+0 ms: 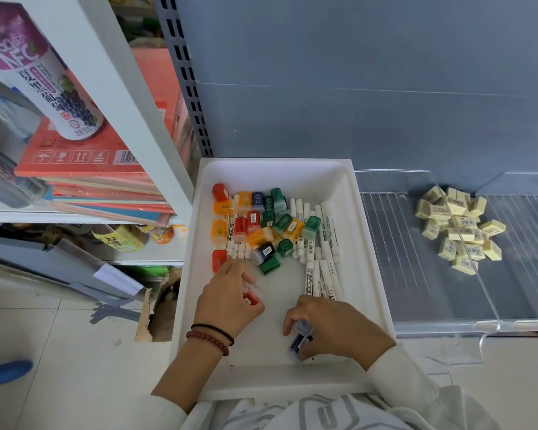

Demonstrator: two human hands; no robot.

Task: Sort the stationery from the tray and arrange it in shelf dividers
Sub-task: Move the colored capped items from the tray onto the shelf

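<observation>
Both hands are down in the tray (257, 349), which sits at the left end of the shelf (416, 274).

The left hand (229, 301) has its fingers curled in tight around a red sharpener (251, 301), which just pokes out on the thumb side. I can't tell if there's more than one in there. One fingertip (234, 265) is stretched forward and ends up right beside another red one (219, 261) near the tray's left wall. I can't say whether it's actually touching. The wrist is bent a little, palm down, with a black hair tie (213, 328) and a red bead bracelet (208, 339) on it.

The right hand (336, 328) is low over the tray floor near the front, with its fingers wrapped round some blue sharpeners (302, 335). The thumb and index are clamped on them and the knuckles face up. The forearm comes in from the lower right in a white sleeve.

The rest of the sharpeners (263, 226) (orange, red, green, dark blue) are jumbled in the middle of the tray, mixed in with white markers (328, 225) that mostly lie lengthwise on the right side.

Off to the right, a heap of yellow erasers (460, 226) sits on the shelf, with one of the clear dividers (486, 293) running past it.
</observation>
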